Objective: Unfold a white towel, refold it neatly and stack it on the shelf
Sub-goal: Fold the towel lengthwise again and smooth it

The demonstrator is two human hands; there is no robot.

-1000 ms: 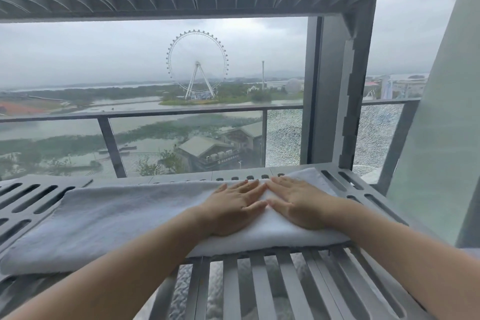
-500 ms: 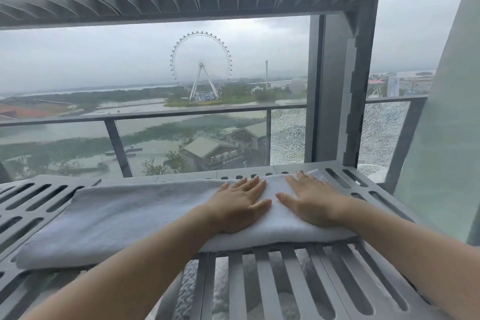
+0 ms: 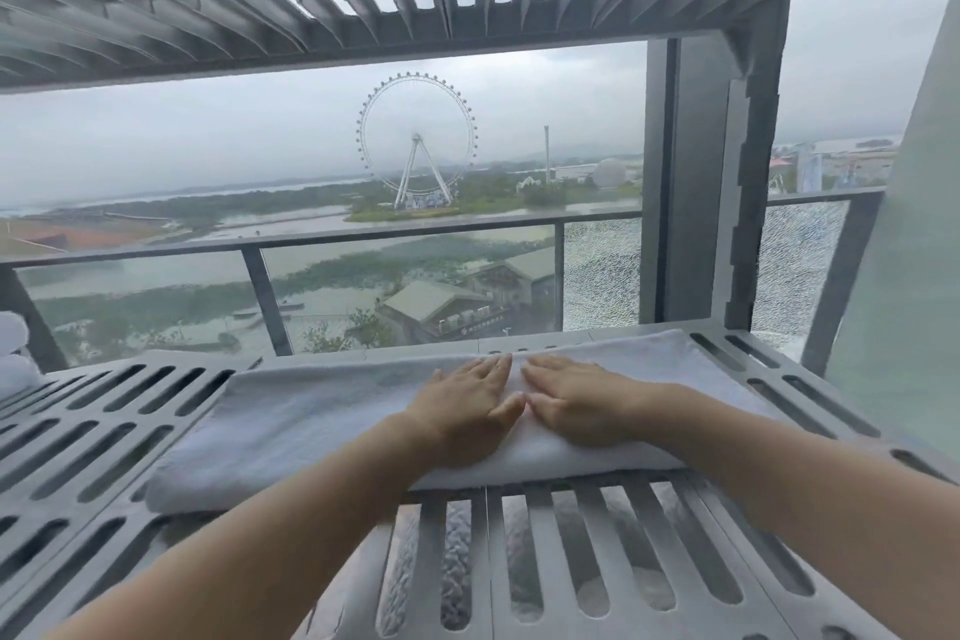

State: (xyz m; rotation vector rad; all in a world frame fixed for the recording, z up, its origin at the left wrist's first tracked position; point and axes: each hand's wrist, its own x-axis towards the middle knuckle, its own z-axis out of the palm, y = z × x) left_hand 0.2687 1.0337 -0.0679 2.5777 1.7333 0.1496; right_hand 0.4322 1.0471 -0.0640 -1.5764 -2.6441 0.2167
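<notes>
Slatted grey shelf (image 3: 197, 359) boards fill the foreground, and the white towel (image 3: 311, 421) lies folded across them as a long band. The left hand (image 3: 467, 411) and right hand (image 3: 582, 405) press flat on its middle, fingers straight, thumbs almost touching. Beyond stand a glass railing (image 3: 363, 237) and a Ferris wheel (image 3: 415, 140).
</notes>
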